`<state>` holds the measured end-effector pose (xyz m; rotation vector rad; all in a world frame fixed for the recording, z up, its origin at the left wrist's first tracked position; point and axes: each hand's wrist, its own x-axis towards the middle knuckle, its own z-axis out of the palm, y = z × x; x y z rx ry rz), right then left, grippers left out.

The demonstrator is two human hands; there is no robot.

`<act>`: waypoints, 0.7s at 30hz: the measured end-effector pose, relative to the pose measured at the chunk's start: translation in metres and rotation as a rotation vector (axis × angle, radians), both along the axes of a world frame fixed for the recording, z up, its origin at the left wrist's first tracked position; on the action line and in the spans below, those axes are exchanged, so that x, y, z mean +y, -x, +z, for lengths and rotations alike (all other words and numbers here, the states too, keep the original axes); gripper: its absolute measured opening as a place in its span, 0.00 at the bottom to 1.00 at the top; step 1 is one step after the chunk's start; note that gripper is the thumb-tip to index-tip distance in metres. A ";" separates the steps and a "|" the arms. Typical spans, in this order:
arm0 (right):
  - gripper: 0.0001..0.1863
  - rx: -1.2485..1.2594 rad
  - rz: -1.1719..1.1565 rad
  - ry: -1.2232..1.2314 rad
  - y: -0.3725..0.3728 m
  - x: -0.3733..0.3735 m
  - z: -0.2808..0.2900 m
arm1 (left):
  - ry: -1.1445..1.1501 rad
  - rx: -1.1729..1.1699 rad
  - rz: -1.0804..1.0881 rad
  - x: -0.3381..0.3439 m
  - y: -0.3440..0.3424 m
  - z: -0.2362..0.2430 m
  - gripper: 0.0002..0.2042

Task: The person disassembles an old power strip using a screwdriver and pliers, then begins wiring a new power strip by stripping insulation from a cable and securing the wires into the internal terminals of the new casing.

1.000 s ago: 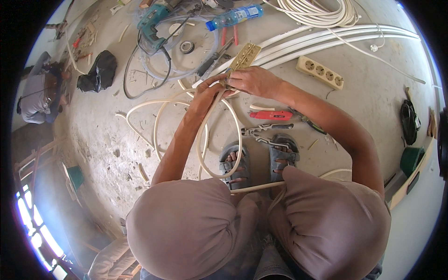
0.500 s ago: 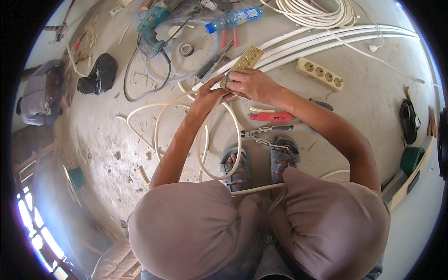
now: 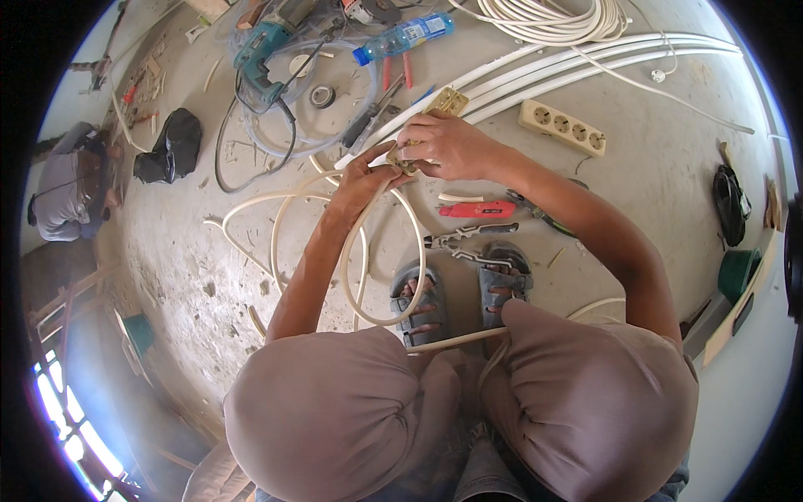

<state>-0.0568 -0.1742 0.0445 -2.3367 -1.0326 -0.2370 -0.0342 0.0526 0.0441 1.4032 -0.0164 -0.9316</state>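
Note:
A cream power strip (image 3: 449, 101) with its inside showing, metal parts in it, is held up between my two hands above the floor. My left hand (image 3: 361, 182) is closed at its near end, pinching a cream cable (image 3: 346, 259) there. The cable hangs down in loops toward my feet. Bent over the strip, my right hand (image 3: 456, 149) has its fingers closed at the same near end, covering much of the housing. What exactly the fingertips touch is partly hidden. A second, whole power strip (image 3: 562, 128) lies on the floor to the right.
Near my sandals lie a red utility knife (image 3: 477, 209), a wire stripper (image 3: 473, 236) and green-edged pliers (image 3: 548, 216). Beyond are white conduits (image 3: 585, 69), a cable coil (image 3: 552, 18), a blue bottle (image 3: 406, 38) and a teal drill (image 3: 261, 63). Another person (image 3: 71, 184) crouches far left.
My right hand has shifted over the strip and now covers more of it, its fingers at the near end. The view has moved slightly, uncovering more of the pliers by my right forearm.

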 end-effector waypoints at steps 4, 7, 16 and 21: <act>0.08 -0.038 0.009 0.051 0.001 0.002 -0.004 | 0.015 0.004 -0.012 0.001 0.000 -0.001 0.27; 0.07 -0.029 -0.017 0.060 0.002 0.002 -0.007 | 0.033 0.020 -0.006 -0.001 0.000 -0.003 0.27; 0.09 -0.009 -0.100 0.061 0.019 0.014 -0.005 | 0.004 0.005 -0.019 0.002 0.000 -0.008 0.26; 0.09 0.050 -0.045 0.017 0.014 0.010 -0.010 | -0.033 -0.008 -0.004 0.000 0.000 -0.012 0.26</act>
